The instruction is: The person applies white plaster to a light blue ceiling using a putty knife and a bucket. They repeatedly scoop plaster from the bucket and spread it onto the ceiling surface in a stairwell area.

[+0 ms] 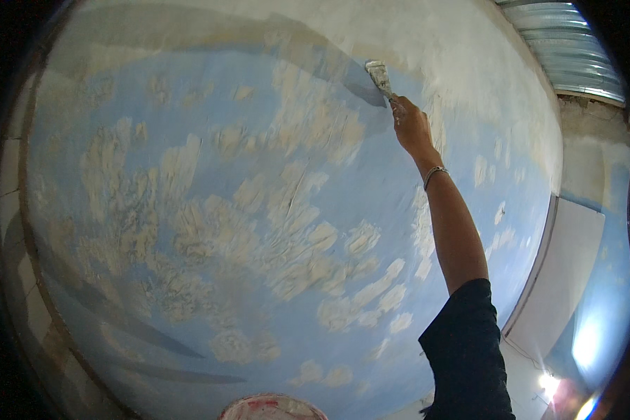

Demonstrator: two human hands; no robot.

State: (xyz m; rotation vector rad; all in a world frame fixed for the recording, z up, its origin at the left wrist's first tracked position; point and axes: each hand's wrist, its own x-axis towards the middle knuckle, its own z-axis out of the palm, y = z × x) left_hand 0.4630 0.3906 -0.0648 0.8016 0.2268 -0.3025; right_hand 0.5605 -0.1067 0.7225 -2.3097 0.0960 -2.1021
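My right hand [411,127] is raised high, its fingers closed round the handle of a putty knife [379,75]. The knife's wide blade is smeared with pale filler and lies at or very near the wall; I cannot tell if it touches. Blue paint covers much of the wall [224,168], with many rough cream patches of filler and a pale coat along the top. A bracelet [435,173] circles my right wrist, below a dark sleeve. At the lower edge shows the rim of a round tub [269,404], stained red and white. My left hand is out of view.
Corrugated metal roofing [570,42] shows at the upper right. A pale flat panel [563,269] leans against the blue side wall. A bright lamp [549,383] glares low at the right. Light blocks [14,203] line the left edge.
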